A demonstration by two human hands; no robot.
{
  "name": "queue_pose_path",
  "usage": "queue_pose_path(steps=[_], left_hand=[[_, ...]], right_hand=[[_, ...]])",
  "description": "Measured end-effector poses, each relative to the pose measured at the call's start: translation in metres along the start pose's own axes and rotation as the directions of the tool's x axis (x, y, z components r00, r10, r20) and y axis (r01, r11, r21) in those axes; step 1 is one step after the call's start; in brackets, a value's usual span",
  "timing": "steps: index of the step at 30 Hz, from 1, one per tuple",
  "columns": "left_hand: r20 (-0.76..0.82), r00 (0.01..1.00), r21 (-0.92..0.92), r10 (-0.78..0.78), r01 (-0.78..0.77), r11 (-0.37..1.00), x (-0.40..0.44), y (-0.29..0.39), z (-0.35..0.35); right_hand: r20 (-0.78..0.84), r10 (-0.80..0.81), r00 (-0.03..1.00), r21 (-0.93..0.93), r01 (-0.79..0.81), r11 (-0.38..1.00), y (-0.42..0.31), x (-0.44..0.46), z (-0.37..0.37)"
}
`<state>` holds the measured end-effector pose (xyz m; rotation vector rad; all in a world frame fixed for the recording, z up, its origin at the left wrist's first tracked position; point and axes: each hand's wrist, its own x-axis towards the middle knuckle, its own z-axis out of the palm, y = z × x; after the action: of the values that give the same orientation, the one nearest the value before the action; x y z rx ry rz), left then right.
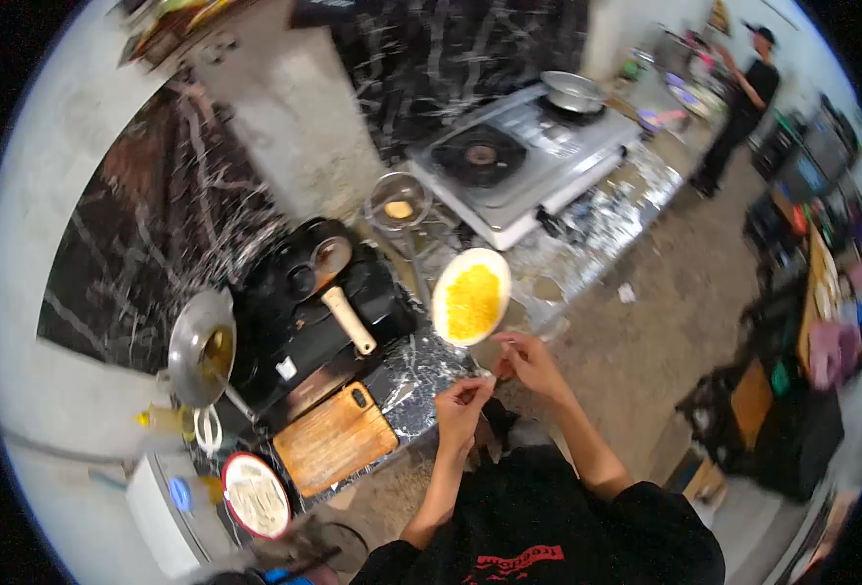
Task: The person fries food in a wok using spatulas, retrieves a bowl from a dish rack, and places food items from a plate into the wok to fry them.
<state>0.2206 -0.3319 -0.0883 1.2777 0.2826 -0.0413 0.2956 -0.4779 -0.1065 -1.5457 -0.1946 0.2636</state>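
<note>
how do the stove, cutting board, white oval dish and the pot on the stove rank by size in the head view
Largest to smallest, as they look:
1. stove
2. cutting board
3. white oval dish, only somewhat smaller than the board
4. pot, though it sits farther from the camera

- Fairly bright room, and there's white glare flaring along the front edge of the glossy black marble-patterned countertop (597, 239)!
- Highlights gleaming off the silver two-burner metal stove (543, 141).
- Soft blur on the cream oval plate (440, 310).
- Fisheye bending the pale grey wall (90, 107); blue-rimmed black swallowing every corner.
</note>
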Motion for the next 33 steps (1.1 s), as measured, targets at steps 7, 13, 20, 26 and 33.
queue_pose_path(steps=[7,13,20,26,33], left_hand=[[0.504,0.861,0.247,-0.066,-0.071,0.966,-0.066,-0.064,0.044],[0.883,0.47,0.14,-0.015,-0.231,0.963,-0.173,-0.078,0.103],[0.904,0.377,0.288,-0.2,-0.193,0.938,-0.204,-0.149,0.157],[0.936,0.224,0.304,-0.271,-0.125,0.945,-0.252,-0.157,0.234],[0.959,-0.017,0.284,-0.284,-0.035,0.958,-0.281,-0.139,0.295]], right_hand=[[-0.426,0.117,0.897,0.314,0.025,0.949,-0.004,-0.152,0.049],[-0.736,0.024,0.677,0.185,0.166,0.969,0.064,-0.267,0.011],[-0.839,0.207,0.503,0.42,0.356,0.835,0.016,-0.336,-0.001],[-0.901,0.119,0.417,0.251,0.277,0.927,-0.003,-0.398,-0.067],[-0.865,0.005,0.502,0.196,0.328,0.924,-0.021,-0.457,-0.141]])
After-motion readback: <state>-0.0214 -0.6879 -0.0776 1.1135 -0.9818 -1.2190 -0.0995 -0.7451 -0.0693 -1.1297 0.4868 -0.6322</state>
